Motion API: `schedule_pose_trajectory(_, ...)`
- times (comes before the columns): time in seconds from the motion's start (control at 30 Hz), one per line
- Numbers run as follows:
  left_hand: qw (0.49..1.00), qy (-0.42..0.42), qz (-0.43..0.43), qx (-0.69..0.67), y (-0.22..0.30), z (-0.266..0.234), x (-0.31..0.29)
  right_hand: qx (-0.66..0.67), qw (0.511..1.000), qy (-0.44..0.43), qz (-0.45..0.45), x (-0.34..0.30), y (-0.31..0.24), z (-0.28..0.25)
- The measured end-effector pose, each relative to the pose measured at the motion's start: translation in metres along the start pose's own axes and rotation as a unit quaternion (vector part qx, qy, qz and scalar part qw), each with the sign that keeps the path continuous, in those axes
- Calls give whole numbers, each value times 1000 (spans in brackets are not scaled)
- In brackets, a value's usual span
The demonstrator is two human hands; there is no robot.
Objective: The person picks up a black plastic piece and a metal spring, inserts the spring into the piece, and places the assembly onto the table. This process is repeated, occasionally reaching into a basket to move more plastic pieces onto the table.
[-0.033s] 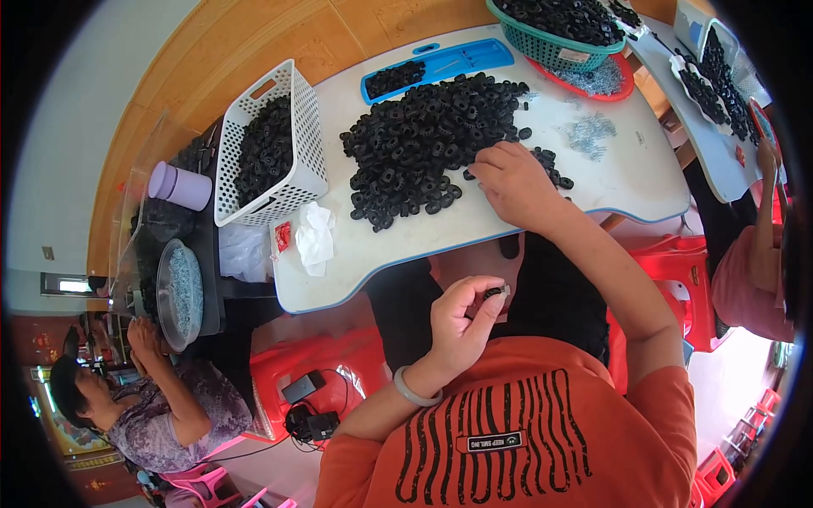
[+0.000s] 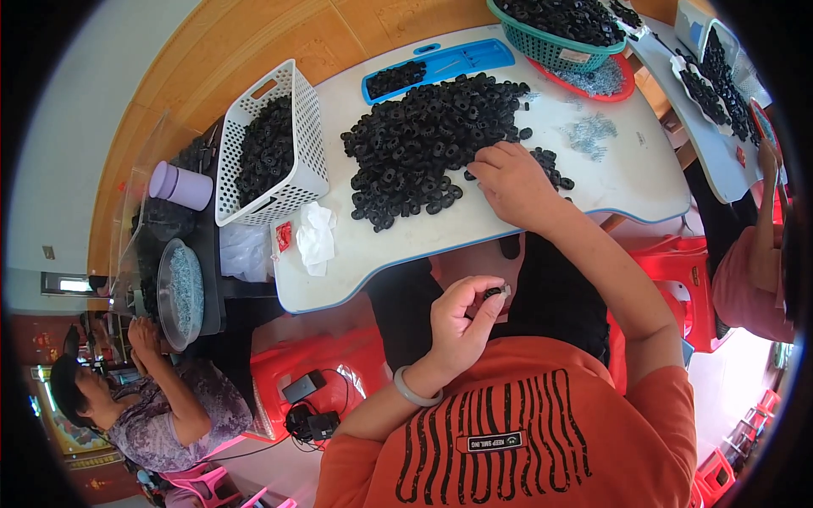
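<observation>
My left hand (image 2: 464, 326), a pale bangle on its wrist, is raised in front of my orange shirt. Thumb and forefinger pinch a small black plastic part (image 2: 492, 292); a pale bit shows at its end. My right hand (image 2: 518, 188) rests at the near right edge of a large heap of black ring-shaped plastic parts (image 2: 423, 135) on the white table (image 2: 373, 250). Its fingers are curled together, with a black part at the fingertips, partly hidden. A few more black parts (image 2: 550, 167) lie just beyond that hand.
A white perforated basket (image 2: 309, 161) of black parts stands left, beside a crumpled tissue (image 2: 315, 240). Behind the heap lies a blue tray (image 2: 474, 56). Small clear pieces (image 2: 590, 135) lie right, near a red tray (image 2: 625, 80) and green basket (image 2: 550, 52). Other people sit at both sides.
</observation>
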State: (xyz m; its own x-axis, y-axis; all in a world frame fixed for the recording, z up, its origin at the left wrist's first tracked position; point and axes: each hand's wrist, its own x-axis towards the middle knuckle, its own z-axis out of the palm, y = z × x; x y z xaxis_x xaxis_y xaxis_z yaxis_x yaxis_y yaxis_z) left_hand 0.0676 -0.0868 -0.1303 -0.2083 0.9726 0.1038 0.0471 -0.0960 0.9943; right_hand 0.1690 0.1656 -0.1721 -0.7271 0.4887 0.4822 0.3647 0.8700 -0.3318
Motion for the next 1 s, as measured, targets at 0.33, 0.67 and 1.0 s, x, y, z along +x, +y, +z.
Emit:
schedule_pose_trajectory(0.33,1000,1,1,27,-6,-8,-3,130,991,15,-33,-1,11,-4)
schedule_pose_trajectory(0.67,1000,1,6,15,-1,-3,0,77,996,-7,34,-3,10,-14)
schedule_pose_trajectory(1.0,1000,-1,4,28,-3,-4,-3,136,989,-38,33,-6,24,-20)
